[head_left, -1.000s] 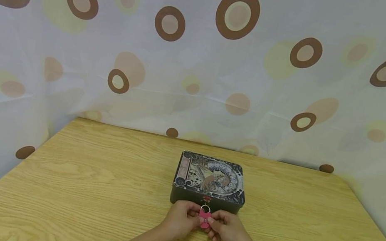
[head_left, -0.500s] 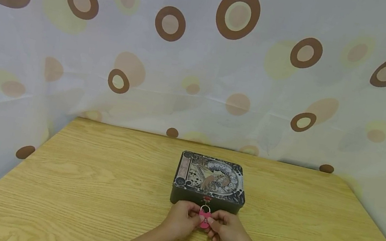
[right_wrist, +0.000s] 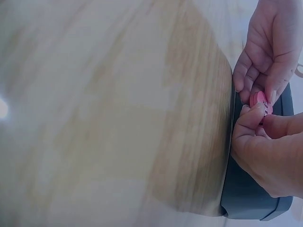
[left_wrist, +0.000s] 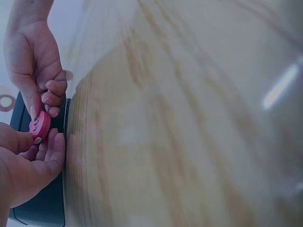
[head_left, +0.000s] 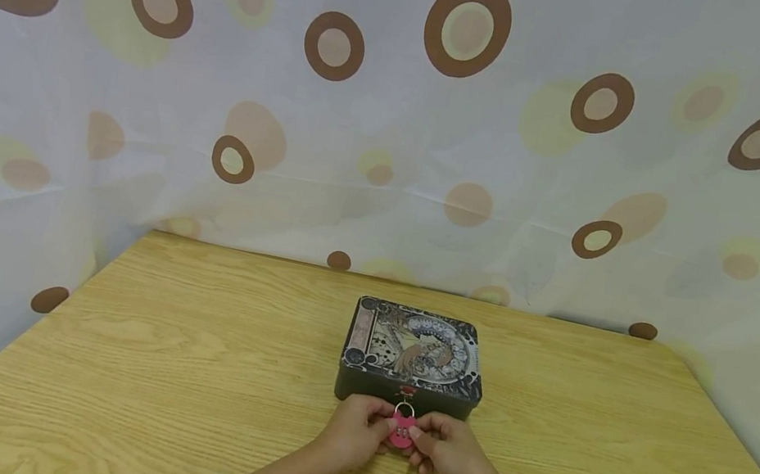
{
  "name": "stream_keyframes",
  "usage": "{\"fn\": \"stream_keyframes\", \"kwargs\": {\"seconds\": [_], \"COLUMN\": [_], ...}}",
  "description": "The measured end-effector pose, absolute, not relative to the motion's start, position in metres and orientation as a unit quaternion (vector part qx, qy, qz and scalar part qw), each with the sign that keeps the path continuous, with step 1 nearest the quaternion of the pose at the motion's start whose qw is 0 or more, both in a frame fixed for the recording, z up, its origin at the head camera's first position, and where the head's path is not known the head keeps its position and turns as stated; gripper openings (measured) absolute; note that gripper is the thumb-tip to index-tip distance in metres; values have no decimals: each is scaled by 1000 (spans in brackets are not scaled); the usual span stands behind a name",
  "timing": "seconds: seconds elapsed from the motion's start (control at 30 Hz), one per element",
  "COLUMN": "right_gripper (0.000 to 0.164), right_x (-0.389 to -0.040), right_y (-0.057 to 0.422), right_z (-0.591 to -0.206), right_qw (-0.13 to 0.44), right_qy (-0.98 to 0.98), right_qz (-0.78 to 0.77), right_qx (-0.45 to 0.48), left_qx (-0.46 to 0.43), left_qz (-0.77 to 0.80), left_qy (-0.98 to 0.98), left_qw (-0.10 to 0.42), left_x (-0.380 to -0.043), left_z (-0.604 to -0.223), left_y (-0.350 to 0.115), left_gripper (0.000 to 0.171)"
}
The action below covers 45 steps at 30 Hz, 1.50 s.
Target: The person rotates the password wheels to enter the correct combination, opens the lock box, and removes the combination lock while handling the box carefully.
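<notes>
A pink combination padlock (head_left: 402, 434) with number dials and a metal shackle hangs at the front of a dark tin box (head_left: 417, 351) with a decorated lid. Its shackle is at the red clasp (head_left: 407, 391); whether it is fully closed cannot be made out. My left hand (head_left: 355, 432) pinches the padlock's left edge between thumb and fingers. From the other side my right hand (head_left: 451, 449) pinches its right edge, thumb on the front. Both wrist views show the padlock (left_wrist: 40, 125) between the two hands' fingertips, close to the box's dark side (right_wrist: 251, 194).
The box stands on a wood-grain table (head_left: 194, 373). A pale curtain (head_left: 383, 121) with brown and yellow circles hangs behind the table and along its sides.
The left thumb has shifted left off the padlock's middle, so more of the dials shows. Both hands otherwise keep their places, and the box stays still.
</notes>
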State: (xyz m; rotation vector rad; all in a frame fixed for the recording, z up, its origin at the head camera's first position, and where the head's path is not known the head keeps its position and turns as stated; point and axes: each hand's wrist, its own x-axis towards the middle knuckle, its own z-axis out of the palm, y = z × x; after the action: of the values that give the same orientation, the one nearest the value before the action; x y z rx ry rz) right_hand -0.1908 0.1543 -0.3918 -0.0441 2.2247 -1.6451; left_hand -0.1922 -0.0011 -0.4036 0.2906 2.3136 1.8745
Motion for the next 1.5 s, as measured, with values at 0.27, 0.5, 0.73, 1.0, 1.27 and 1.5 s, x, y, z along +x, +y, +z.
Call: {"fn": "stream_keyframes", "kwargs": {"seconds": [0.27, 0.5, 0.73, 1.0, 1.27, 1.5], "right_gripper": [14, 13, 13, 13, 13, 14], "right_x": [-191, -191, -191, -191, -190, -190], "right_y": [156, 156, 155, 154, 154, 153], "right_z": [-393, -394, -394, -393, -392, -392], "right_qw": [185, 185, 184, 181, 182, 177], "right_qy": [787, 785, 789, 794, 789, 790], "right_qz": [-588, -591, -586, -581, -586, -586], "right_qx": [-20, -20, -16, -13, -23, -26], "left_qx": [95, 90, 89, 104, 95, 101], "left_qz": [628, 628, 623, 617, 626, 621], "left_qy": [768, 769, 773, 778, 771, 776], "left_qw": [76, 82, 80, 59, 59, 43], "left_x": [-193, -193, -194, -194, -195, -194], "left_z": [-404, -404, -404, -405, -406, -406], "left_y": [-3, -4, -3, -4, -2, -2], "left_gripper": [20, 19, 19, 20, 20, 18]}}
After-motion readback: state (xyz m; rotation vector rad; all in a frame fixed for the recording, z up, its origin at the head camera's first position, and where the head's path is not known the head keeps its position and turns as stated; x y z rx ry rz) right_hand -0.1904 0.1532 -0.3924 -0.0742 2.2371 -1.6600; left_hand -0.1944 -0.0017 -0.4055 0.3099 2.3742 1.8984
